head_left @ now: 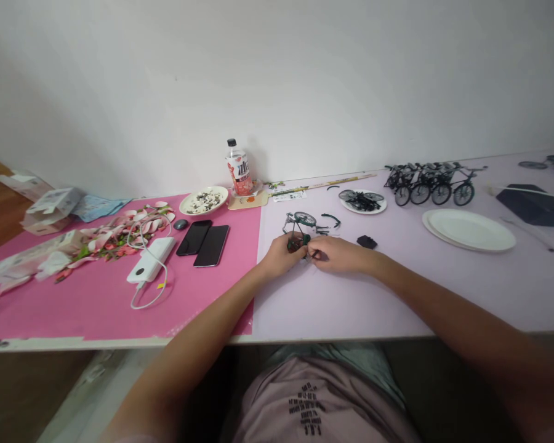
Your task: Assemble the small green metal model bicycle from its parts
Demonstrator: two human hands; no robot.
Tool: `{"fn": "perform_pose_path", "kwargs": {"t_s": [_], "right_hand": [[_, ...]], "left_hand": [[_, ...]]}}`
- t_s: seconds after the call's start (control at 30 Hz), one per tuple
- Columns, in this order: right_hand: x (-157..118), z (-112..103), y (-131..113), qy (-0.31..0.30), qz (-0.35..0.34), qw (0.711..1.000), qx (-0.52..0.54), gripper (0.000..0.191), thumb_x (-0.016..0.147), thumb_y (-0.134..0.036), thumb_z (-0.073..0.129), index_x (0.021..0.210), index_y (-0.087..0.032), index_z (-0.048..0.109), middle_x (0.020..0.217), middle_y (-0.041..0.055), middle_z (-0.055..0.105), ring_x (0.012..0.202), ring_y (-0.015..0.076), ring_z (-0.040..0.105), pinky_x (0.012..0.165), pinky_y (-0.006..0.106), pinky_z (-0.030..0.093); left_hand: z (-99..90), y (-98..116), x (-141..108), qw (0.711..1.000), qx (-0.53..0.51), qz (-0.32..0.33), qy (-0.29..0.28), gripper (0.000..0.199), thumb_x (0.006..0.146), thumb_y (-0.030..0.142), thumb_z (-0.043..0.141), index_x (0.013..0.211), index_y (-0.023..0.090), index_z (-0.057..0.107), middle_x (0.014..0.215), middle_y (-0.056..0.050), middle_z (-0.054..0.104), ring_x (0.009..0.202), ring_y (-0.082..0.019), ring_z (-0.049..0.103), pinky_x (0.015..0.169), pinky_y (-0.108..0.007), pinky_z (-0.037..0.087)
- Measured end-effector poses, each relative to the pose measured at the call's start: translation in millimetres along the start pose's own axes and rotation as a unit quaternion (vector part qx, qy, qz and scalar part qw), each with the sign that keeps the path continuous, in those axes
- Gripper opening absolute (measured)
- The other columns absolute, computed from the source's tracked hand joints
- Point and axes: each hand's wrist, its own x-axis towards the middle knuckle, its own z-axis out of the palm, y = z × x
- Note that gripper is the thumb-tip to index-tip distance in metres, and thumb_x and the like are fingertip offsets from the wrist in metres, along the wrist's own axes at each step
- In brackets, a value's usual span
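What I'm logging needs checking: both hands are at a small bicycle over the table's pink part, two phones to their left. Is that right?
Wrong colour: the head view shows the left hand and right hand at the small bicycle over the table's pale part, two phones to their left.

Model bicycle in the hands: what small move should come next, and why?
Probably steady the model bicycle with the left hand while the right hand works its near end: the left grips it, and the right's curled fingers meet there.
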Motion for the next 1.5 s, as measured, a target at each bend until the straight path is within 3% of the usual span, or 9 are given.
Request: {"fn": "perform_pose_path", "kwargs": {"t_s": [1.5], "right_hand": [[-1.3,-0.5,-3.2,-0.012,0.000,1.000,-0.018,0.015,0.090,-0.018,0.055,0.077,-0.022,0.047,0.090,0.0050,0.062,0.081,0.0199,0.057,0.072,0.030,0.040]], "left_hand": [[-1.7,-0.4,-0.5,0.999,0.039,0.012,-0.009,0.015,0.087,0.027,0.066,0.098,0.017,0.069,0.084,-0.001,0.067,0.075,-0.014,0.057,0.072,-0.026,0.046]]}}
